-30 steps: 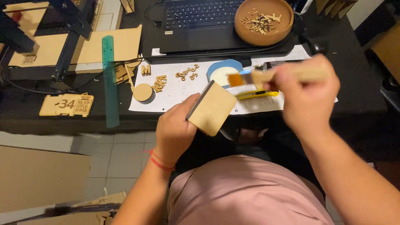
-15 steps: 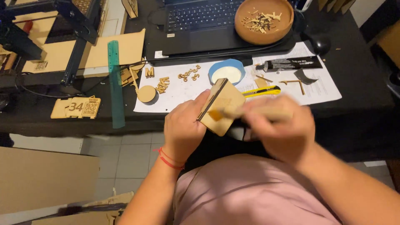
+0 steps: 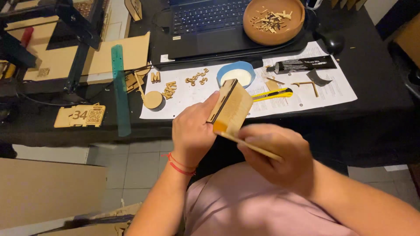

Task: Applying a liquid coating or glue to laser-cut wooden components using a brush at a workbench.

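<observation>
— Desk (image 3: pixel 372 109), black and wide, carries a laptop (image 3: pixel 210 26), a brown bowl of wood scraps (image 3: pixel 273 19) and white paper sheets (image 3: pixel 337 89). Why the paper?

— Probably to catch glue; the blue dish of white paste (image 3: pixel 236 75) and the black tube (image 3: pixel 302 64) sit on it.

— And the hands?

— Over the person's lap, off the desk edge. The left hand (image 3: pixel 192 133) is clenched around a flat wooden panel (image 3: pixel 232 107), tilted up so its face meets the brush. The right hand (image 3: pixel 275 150) pinches a thin wooden-handled brush (image 3: pixel 245 142), its orange tip touching the panel's lower edge.

— Smallest bits?

— Cut wooden letters (image 3: pixel 168 89) beside a yellow utility knife (image 3: pixel 271 93).
</observation>
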